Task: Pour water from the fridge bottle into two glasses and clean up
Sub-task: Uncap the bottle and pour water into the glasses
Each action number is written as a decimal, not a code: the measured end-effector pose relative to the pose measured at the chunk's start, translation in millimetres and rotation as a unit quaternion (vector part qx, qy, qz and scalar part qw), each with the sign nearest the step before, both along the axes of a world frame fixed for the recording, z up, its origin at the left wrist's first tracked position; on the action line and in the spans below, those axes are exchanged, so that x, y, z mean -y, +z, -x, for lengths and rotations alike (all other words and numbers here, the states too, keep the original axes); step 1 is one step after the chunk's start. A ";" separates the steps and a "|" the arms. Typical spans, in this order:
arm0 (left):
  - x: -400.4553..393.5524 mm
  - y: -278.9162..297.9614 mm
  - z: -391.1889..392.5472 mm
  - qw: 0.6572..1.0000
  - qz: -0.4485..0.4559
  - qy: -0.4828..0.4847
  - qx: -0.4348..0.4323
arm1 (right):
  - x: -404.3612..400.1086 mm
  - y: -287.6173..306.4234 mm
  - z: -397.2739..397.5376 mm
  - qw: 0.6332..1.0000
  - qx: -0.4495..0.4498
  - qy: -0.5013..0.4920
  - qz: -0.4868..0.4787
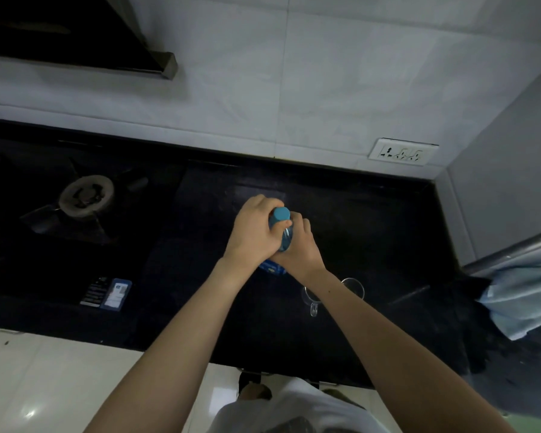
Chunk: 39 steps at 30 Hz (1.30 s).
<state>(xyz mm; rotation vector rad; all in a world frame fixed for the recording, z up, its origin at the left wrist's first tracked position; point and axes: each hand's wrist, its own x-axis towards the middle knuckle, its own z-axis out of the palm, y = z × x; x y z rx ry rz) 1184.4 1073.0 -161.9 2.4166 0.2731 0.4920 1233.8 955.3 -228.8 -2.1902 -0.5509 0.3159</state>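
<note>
A clear blue water bottle (286, 237) with a blue cap (280, 214) stands upright on the black counter (372, 220). My left hand (253, 229) wraps around the cap and neck from the left. My right hand (300, 248) grips the bottle's body from the right. The lower part of the bottle is hidden by both hands; a bit of its blue label shows below them. Two clear glasses (353, 287) stand on the counter near my right forearm, partly hidden by it; one has a small handle (314, 308).
A gas stove burner (86, 195) sits at the left. A phone and a dark card (113, 293) lie near the counter's front edge. A light blue cloth (525, 298) hangs from a steel rail at the right. A wall socket (402, 151) is above the counter.
</note>
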 end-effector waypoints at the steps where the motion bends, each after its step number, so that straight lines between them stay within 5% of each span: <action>1: 3.5 -1.2 -0.2 1.000 0.006 0.020 0.004 | -0.7 -0.5 -0.7 1.000 -0.003 -0.002 0.004; 10: 25.7 -3.0 -4.1 0.992 0.053 0.115 0.012 | -5.9 0.4 -3.5 0.997 0.028 0.017 0.066; 17: -8.8 -1.1 0.8 0.988 0.139 -0.057 -0.043 | -2.3 -1.6 2.0 1.000 0.015 0.005 0.011; 27: 12.2 -6.6 3.0 0.955 0.279 0.081 0.057 | -2.0 -2.3 1.8 1.000 0.016 0.002 0.005; 39: 20.2 -6.5 -1.6 0.979 0.186 0.062 0.059 | -3.8 -3.5 1.4 1.000 0.011 -0.005 0.022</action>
